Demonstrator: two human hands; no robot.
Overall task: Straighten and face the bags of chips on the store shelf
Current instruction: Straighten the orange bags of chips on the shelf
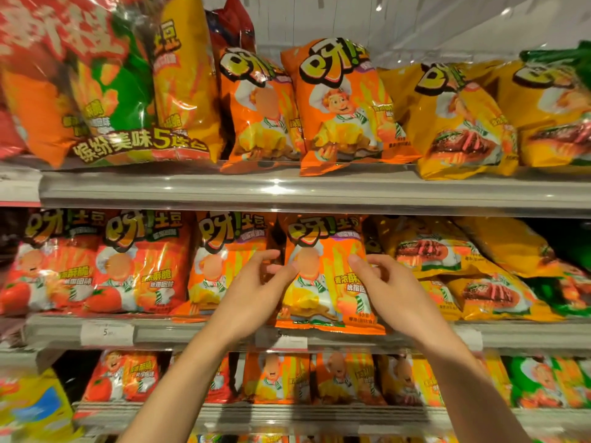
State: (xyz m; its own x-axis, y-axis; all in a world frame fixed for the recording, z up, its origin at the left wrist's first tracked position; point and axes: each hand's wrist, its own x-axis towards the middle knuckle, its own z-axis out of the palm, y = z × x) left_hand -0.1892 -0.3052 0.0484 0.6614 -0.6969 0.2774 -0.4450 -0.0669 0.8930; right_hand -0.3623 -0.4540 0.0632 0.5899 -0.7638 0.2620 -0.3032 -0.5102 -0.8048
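An orange chip bag [326, 276] with a cartoon chef stands upright at the middle of the middle shelf [192, 334], its bottom edge hanging over the shelf lip. My left hand [256, 289] holds its left edge, thumb on the front. My right hand [387, 289] grips its right edge the same way. Another orange bag [220, 263] stands just to its left, and red tomato bags [134, 263] fill the left of that shelf. To the right, yellow steak bags [447, 260] lean and lie tilted.
The upper shelf [319, 187] carries a large multipack [105, 91] at left, two orange bags [339, 107], and yellow bags [460, 119] at right. A lower shelf [287, 414] holds more red, orange and green bags. Price tags [107, 333] sit on the shelf rail.
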